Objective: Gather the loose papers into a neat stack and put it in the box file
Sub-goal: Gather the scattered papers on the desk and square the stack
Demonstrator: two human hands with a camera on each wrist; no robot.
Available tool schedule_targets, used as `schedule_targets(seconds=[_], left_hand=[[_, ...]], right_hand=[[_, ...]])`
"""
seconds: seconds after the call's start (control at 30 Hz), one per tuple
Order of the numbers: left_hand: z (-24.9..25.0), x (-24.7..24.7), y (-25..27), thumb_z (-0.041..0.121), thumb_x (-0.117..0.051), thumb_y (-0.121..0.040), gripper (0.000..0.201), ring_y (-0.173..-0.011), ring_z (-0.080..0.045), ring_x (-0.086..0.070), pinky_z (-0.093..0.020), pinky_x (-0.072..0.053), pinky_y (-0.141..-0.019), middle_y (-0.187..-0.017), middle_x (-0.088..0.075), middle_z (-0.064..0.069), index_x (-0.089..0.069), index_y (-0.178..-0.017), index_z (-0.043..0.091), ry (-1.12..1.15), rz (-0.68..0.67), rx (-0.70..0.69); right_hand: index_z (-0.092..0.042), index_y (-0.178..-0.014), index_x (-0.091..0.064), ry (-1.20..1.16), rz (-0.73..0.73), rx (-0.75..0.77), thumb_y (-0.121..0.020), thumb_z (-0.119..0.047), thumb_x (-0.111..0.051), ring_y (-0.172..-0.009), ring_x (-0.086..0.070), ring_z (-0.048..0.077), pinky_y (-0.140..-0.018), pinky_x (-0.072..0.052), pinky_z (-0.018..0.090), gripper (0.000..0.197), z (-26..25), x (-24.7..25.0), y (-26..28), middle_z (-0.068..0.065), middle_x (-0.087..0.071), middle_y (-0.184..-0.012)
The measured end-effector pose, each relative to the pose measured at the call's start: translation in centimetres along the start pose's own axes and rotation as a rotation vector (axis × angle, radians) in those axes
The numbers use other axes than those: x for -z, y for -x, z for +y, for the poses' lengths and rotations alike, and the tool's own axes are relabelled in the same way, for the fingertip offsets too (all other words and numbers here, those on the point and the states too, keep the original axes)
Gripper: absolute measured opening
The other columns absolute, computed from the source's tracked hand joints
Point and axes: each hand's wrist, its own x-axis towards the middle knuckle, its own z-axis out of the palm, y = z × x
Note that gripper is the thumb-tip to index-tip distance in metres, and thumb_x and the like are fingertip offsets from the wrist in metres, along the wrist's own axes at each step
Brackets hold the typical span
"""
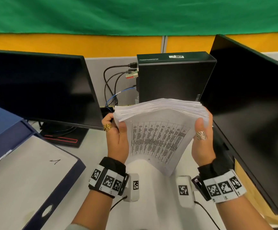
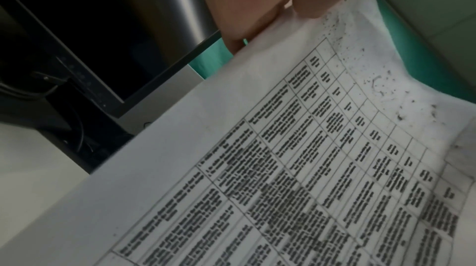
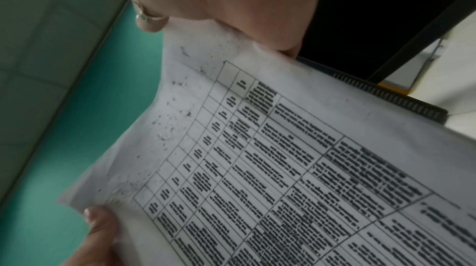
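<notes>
The stack of papers [image 1: 161, 128] is held on edge above the worktop [image 1: 93, 151], between the two monitors, with the printed table on its front sheet facing the wearer. The left hand [image 1: 116, 138] grips the left side, thumb on the front sheet and fingers [image 1: 107, 117] curled behind; the right hand [image 1: 201, 140] grips the right side in the same manner. Both hands are closed on the stack.

The step in hand is judged to be squaring. The upper edge is seen fanned and bowed, so the sheets are not yet flush. The lower edge should be tapped on the worktop with the grip slackened just enough for sheets to settle, then the stack turned and a side edge tapped likewise. The bow should be taken out before release, since a curved stack is likely to splay.

The box file [image 1: 40, 176] lies at the left, near the worktop's front edge, and appears to be open with a blank sheet inside; the far blue part is taken to be its lid. The route to it runs leftward past the left monitor [image 1: 35, 88] and its stand [image 1: 62, 136]. Room on the right is tight: the right monitor [image 1: 251, 105] stands just beside the right hand. Behind the stack stand a small computer [image 1: 173, 77] and its cables [image 1: 111, 90], so no forward swing is advised.
</notes>
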Motion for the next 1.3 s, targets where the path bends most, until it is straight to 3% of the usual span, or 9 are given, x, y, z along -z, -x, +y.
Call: schedule_targets(seconds=[0.17, 0.27, 0.4, 0.5, 0.63, 0.8, 0.93, 1.0, 1.3], left_hand=[[-0.9, 0.8, 0.1, 0.081, -0.036, -0.068, 0.075, -0.085, 0.013, -0.063, -0.004, -0.049, -0.064, -0.098, -0.061, 0.015, -0.052, -0.114, 0.023, -0.054, -0.02, 0.022], [-1.2, 0.9, 0.4, 0.072, -0.036, -0.079, 0.085, -0.09, 0.013, -0.061, -0.005, -0.049, -0.066, -0.102, -0.06, 0.012, -0.047, -0.124, 0.002, -0.116, -0.073, 0.035], [0.1, -0.3, -0.1, 0.019, -0.04, -0.097, 0.015, -0.073, 0.011, -0.062, -0.009, -0.052, -0.058, -0.088, -0.059, 0.012, -0.043, -0.11, 0.012, -0.169, 0.058, 0.068], [2.0, -1.3, 0.1, 0.025, -0.041, -0.096, 0.008, -0.075, 0.004, -0.066, -0.016, -0.056, -0.061, -0.09, -0.062, 0.013, -0.04, -0.101, 0.031, -0.141, 0.145, 0.01], [2.2, -1.2, 1.6, 0.046, -0.041, -0.085, 0.034, -0.085, 0.0, -0.066, -0.016, -0.055, -0.065, -0.098, -0.062, 0.009, -0.041, -0.113, 0.027, -0.031, 0.148, 0.017], [2.4, -1.8, 2.8, 0.055, -0.033, -0.083, 0.05, -0.094, 0.001, -0.064, -0.015, -0.053, -0.069, -0.107, -0.062, 0.01, -0.047, -0.12, 0.026, 0.084, 0.168, 0.175], [4.3, -2.1, 2.0, 0.067, -0.032, -0.072, 0.073, -0.106, -0.012, -0.061, -0.027, -0.054, -0.083, -0.117, -0.061, 0.002, -0.045, -0.132, 0.028, 0.168, 0.194, 0.222], [4.9, -2.4, 1.6, 0.065, -0.038, -0.077, 0.066, -0.103, -0.012, -0.061, -0.024, -0.055, -0.08, -0.113, -0.061, 0.007, -0.041, -0.134, 0.031, 0.195, 0.206, 0.243], [4.8, -2.6, 1.5, 0.023, -0.034, -0.099, 0.045, -0.096, 0.004, -0.06, -0.01, -0.054, -0.07, -0.113, -0.051, 0.019, -0.027, -0.143, 0.03, 0.164, 0.134, 0.249]], right_hand=[[-0.013, -0.101, -0.053, 0.004, 0.06, -0.045, -0.064, -0.081, -0.05, -0.083, -0.063, -0.005, -0.069, -0.049, 0.011, 0.077, 0.0, -0.5, -0.2, -0.018, -0.065, -0.087], [0.004, -0.109, -0.053, 0.042, 0.086, -0.03, -0.064, -0.079, -0.053, -0.085, -0.065, 0.0, -0.068, -0.051, 0.014, 0.094, 0.3, -0.6, -0.5, 0.001, -0.063, -0.095], [0.002, -0.099, -0.055, 0.152, 0.141, 0.04, -0.076, -0.054, -0.05, -0.076, -0.061, -0.011, -0.063, -0.047, 0.008, 0.061, -0.7, -1.8, -1.1, -0.004, -0.059, -0.085], [0.001, -0.094, -0.056, 0.15, 0.273, 0.097, -0.088, -0.036, -0.05, -0.066, -0.059, -0.011, -0.058, -0.044, 0.006, 0.037, -2.1, -2.6, -1.7, -0.008, -0.057, -0.076], [-0.019, -0.07, -0.05, 0.084, 0.237, -0.002, -0.07, -0.075, -0.046, -0.059, -0.054, 0.001, -0.056, -0.047, 0.016, 0.056, -2.5, -1.9, -1.6, -0.008, -0.054, -0.065], [-0.024, -0.061, -0.048, 0.147, 0.205, -0.121, -0.096, -0.041, -0.039, -0.053, -0.052, -0.001, -0.057, -0.043, 0.022, 0.04, -1.6, -1.4, -1.5, -0.01, -0.053, -0.058], [-0.028, -0.062, -0.059, 0.038, 0.176, -0.187, -0.08, -0.071, -0.041, -0.065, -0.063, 0.006, -0.063, -0.052, 0.021, 0.05, -1.7, -1.0, -1.4, -0.008, -0.063, -0.064], [-0.027, -0.06, -0.057, 0.049, 0.16, -0.211, -0.069, -0.08, -0.043, -0.066, -0.061, 0.009, -0.062, -0.052, 0.024, 0.055, -1.8, -1.0, -1.1, -0.009, -0.062, -0.062], [-0.024, -0.054, -0.043, 0.121, 0.256, -0.192, -0.097, -0.023, -0.039, -0.042, -0.046, -0.002, -0.042, -0.037, 0.01, 0.044, -2.0, -0.7, -1.6, -0.01, -0.047, -0.052]])
